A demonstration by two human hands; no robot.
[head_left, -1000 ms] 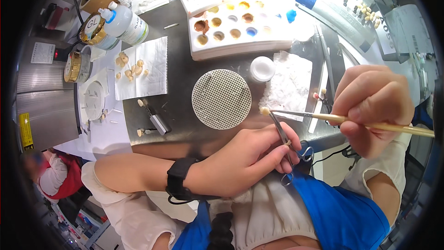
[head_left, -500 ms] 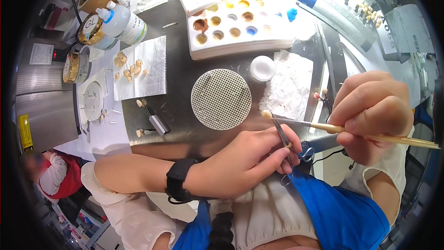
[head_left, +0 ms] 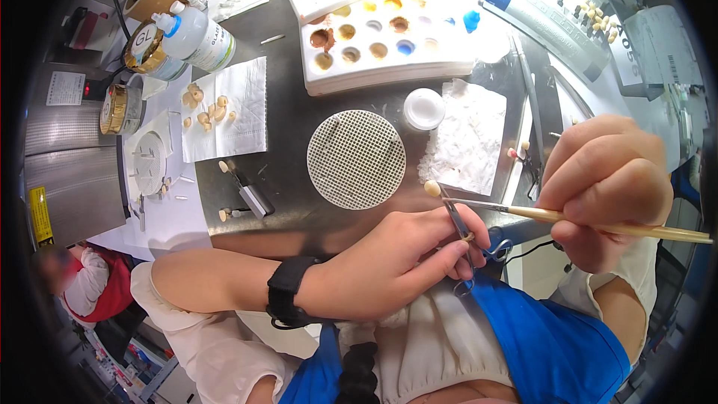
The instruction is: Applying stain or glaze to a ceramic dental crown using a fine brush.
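My left hand [head_left: 404,258] is closed around scissor-handled clamping forceps [head_left: 455,217], their finger rings hanging below my fingers. At the forceps' upper end sits a small ivory tooth crown [head_left: 432,188]. A fine paintbrush [head_left: 538,214] with a pale wooden handle is pinched in my right hand [head_left: 609,187]. Its thin tip points left and lies close to the forceps just right of the crown; whether it touches cannot be made out. Beyond the crown are a white crumpled tissue pad [head_left: 471,135] and a round honeycomb firing tray [head_left: 357,159].
A white palette [head_left: 389,78] with coloured wells stands at the back, a small white jar [head_left: 424,109] before it. Several tooth crowns lie on a paper napkin [head_left: 250,105] at left, near bottles [head_left: 198,41]. A shade guide [head_left: 538,26] lies far right. A person [head_left: 93,284] is at far left.
My right hand has shifted slightly right, drawing the brush tip back from the crown and a little lower. The left hand and forceps have stayed nearly still.
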